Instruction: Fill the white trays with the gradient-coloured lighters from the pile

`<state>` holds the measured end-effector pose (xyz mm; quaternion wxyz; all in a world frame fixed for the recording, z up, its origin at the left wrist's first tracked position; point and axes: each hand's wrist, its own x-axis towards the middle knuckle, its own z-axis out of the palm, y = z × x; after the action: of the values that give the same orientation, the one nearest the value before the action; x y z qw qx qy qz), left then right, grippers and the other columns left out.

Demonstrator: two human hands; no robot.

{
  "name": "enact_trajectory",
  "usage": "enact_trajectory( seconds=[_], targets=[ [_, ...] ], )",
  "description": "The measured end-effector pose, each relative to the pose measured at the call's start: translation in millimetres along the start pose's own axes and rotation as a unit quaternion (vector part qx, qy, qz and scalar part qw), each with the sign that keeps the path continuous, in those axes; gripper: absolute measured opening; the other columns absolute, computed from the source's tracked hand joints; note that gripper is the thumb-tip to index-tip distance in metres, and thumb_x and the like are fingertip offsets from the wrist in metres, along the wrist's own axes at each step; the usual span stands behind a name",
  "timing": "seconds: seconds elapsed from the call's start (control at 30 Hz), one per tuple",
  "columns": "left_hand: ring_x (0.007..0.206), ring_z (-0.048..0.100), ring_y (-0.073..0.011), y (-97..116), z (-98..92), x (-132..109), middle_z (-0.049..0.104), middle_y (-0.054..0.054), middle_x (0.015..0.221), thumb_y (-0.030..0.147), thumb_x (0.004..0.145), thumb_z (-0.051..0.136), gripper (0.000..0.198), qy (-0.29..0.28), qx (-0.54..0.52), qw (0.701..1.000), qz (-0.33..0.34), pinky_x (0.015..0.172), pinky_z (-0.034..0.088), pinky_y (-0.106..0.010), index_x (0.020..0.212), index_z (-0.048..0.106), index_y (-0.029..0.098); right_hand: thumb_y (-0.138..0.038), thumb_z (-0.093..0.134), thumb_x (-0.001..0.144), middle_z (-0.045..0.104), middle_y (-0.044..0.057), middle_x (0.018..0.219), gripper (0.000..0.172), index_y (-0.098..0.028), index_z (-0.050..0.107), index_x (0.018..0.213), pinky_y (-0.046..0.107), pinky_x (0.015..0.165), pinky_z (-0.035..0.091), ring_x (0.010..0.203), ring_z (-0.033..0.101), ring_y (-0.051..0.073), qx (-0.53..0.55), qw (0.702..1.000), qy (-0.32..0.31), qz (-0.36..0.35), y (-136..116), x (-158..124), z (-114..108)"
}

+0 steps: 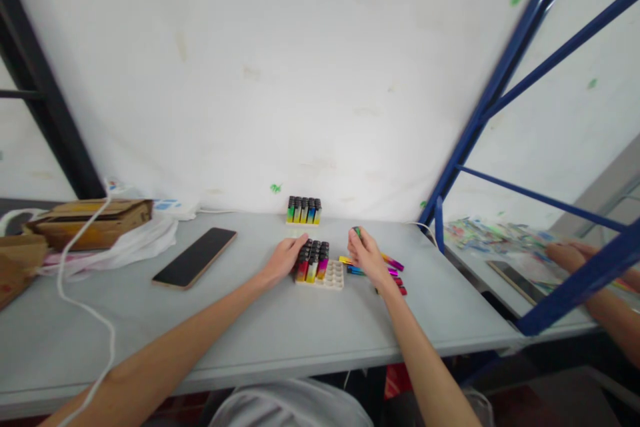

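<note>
A white tray with round holes [334, 275] sits on the grey table, its left part filled with upright lighters [312, 265] that have black tops and coloured bodies. My left hand [286, 257] rests against the left side of these lighters, its fingers partly hidden. Right of the tray, my right hand [365, 252] is raised with its fingers closed round a lighter [357, 231], whose dark green end shows at the top. Several loose coloured lighters [393, 261] lie on the table beneath and beside that hand.
A second filled lighter tray [303, 212] stands by the wall. To the left lie a phone [195, 257], a white cable [80, 307], a plastic bag and cardboard boxes [95, 227]. Beyond the blue metal frame [487, 103] at right, another person's hands [575, 255] are near a second phone.
</note>
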<state>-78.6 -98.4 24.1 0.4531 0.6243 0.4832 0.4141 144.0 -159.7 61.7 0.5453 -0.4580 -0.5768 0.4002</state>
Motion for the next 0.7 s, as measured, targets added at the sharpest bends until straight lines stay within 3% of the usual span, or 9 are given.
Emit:
enact_trajectory(
  seconds=[0.13,0.27,0.4,0.6,0.7],
  targets=[
    [0.049,0.047,-0.0165,-2.1,0.0,1.9,0.049,0.003,0.052,0.084,0.081,0.052,0.063,-0.012,-0.001,1.000,-0.002,0.047,0.033,-0.028,0.066,0.055,0.023,-0.075,0.053,0.092,0.036,-0.006,0.062,0.055,-0.026,0.041,0.071,0.027,0.053,0.029,0.057,0.033,0.013,-0.110,0.992,0.038,-0.050,7.2,3.2,7.3],
    [0.049,0.048,-0.0159,-2.9,0.0,3.6,0.050,0.003,0.053,0.086,0.080,0.053,0.065,-0.012,0.003,1.000,-0.005,0.046,0.034,-0.027,0.066,0.057,0.022,-0.061,0.050,0.087,0.035,-0.005,0.059,0.046,-0.026,0.035,0.062,0.030,0.058,0.027,0.060,0.035,0.014,-0.205,0.973,0.085,-0.060,8.4,1.5,6.5],
    [0.046,0.046,-0.0148,-1.8,-0.5,3.0,0.049,0.004,0.052,0.085,0.080,0.053,0.064,-0.009,-0.001,1.000,-0.004,0.045,0.034,-0.027,0.067,0.056,0.022,-0.053,0.045,0.082,0.037,-0.004,0.059,0.034,-0.026,0.036,0.062,0.030,0.060,0.027,0.061,0.038,0.015,-0.228,0.967,0.097,-0.055,7.5,0.1,5.7],
    [0.044,0.043,-0.0130,1.7,-1.3,0.9,0.046,0.005,0.050,0.086,0.081,0.054,0.065,-0.033,-0.013,0.999,-0.015,0.042,0.032,-0.025,0.064,0.052,0.023,-0.063,0.045,0.088,0.041,-0.004,0.060,0.046,-0.026,0.040,0.062,0.030,0.060,0.029,0.062,0.041,0.016,-0.232,0.967,0.087,-0.051,3.9,0.1,5.7],
    [0.043,0.043,-0.0128,3.7,-1.4,0.1,0.045,0.005,0.049,0.085,0.081,0.054,0.065,-0.033,-0.016,0.999,-0.019,0.042,0.031,-0.025,0.064,0.052,0.023,-0.057,0.044,0.087,0.041,-0.003,0.059,0.041,-0.026,0.040,0.061,0.030,0.060,0.028,0.061,0.041,0.016,-0.239,0.966,0.079,-0.049,4.2,0.1,5.5]
  ],
)
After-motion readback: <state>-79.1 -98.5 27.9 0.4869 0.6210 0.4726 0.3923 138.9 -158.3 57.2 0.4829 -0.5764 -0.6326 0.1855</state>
